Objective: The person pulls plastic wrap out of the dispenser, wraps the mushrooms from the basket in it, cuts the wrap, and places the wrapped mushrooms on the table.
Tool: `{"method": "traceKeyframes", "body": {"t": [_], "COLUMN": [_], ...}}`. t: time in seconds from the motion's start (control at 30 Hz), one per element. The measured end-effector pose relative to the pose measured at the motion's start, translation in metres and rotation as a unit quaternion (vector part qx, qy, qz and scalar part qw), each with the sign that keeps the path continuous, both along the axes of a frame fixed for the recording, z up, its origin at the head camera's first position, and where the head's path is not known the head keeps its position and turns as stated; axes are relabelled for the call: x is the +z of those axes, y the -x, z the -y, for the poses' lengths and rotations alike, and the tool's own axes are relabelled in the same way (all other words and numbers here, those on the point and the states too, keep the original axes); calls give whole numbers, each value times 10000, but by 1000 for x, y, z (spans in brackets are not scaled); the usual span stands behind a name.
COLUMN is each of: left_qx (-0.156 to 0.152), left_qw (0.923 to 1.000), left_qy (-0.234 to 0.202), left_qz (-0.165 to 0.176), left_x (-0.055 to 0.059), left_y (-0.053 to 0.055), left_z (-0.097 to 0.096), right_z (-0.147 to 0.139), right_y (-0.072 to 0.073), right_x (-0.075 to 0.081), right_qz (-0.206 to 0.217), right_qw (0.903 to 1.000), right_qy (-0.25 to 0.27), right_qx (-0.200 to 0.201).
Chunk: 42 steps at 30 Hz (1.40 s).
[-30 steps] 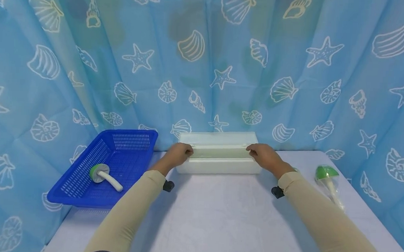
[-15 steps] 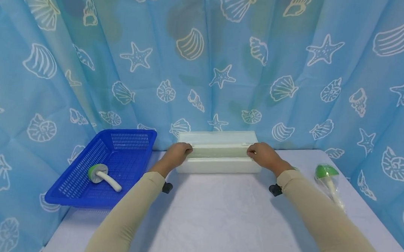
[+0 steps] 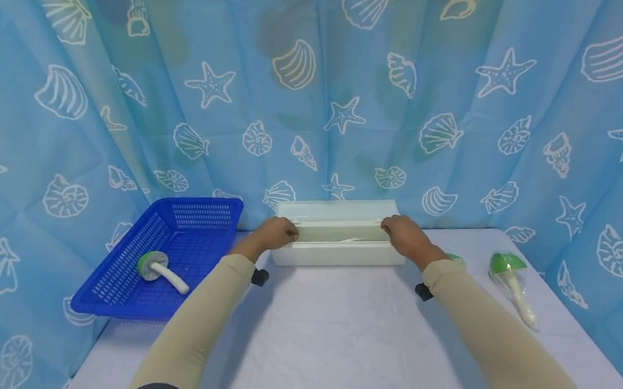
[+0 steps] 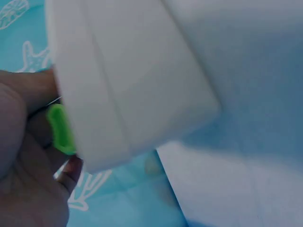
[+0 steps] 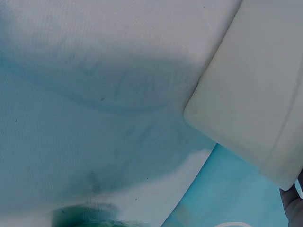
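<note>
A long white box [image 3: 338, 255] stands at the back of the table with its lid [image 3: 337, 208] raised behind it. Clear plastic film [image 3: 341, 233] with a faint glint lies across its opening. My left hand [image 3: 275, 233] pinches the film at the left end, my right hand [image 3: 406, 236] at the right end. In the left wrist view, the box [image 4: 132, 75] hides some fingertips of the left hand [image 4: 28, 175], and a bright green piece [image 4: 61, 130] shows between fingers and box. The right wrist view catches only the edge of the right hand [image 5: 294, 205] beside the box [image 5: 246, 99].
At left a blue basket [image 3: 206, 208] holds a green-domed thing with a white curved handle [image 3: 168, 277]. A similar one [image 3: 515, 291], wrapped in clear plastic, lies at right. Another green thing [image 3: 457, 259] is partly hidden behind the right forearm. A shell-patterned curtain [image 3: 315, 113] hangs behind the table.
Both hands stay at the box's two ends with almost no movement. The glint on the film has become clearer, and the view has shifted slightly.
</note>
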<state>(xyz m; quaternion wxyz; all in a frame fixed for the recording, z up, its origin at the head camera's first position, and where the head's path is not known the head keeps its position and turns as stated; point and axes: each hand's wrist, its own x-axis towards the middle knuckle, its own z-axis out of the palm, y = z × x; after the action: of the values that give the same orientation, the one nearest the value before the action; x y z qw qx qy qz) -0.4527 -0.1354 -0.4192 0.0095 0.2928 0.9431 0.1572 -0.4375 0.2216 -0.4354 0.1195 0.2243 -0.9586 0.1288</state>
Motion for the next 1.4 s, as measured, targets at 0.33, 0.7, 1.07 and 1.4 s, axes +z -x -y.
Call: {"method": "traceKeyframes", "body": {"t": [0.33, 0.7, 1.07, 1.4], "left_qx": [159, 201, -190, -85], "left_qw": [9955, 9929, 9619, 9324], "left_qy": [-790, -127, 577, 809], "left_qz": [499, -1170, -2665, -3522], "left_x": [4, -9, -15, -13], "left_y": [2, -2, -4, -13], "left_z": [-6, -10, -5, 1], "right_z": [0, -17, -28, -6], "right_y": [2, -4, -20, -11], "right_x": [-3, -2, 15, 12], "right_qz": [-28, -103, -1227, -2445], "right_qw": [9987, 9984, 9533, 9653], "right_qy": [-400, -259, -2158, -540], "right_qx": [-309, 488, 1721, 739]}}
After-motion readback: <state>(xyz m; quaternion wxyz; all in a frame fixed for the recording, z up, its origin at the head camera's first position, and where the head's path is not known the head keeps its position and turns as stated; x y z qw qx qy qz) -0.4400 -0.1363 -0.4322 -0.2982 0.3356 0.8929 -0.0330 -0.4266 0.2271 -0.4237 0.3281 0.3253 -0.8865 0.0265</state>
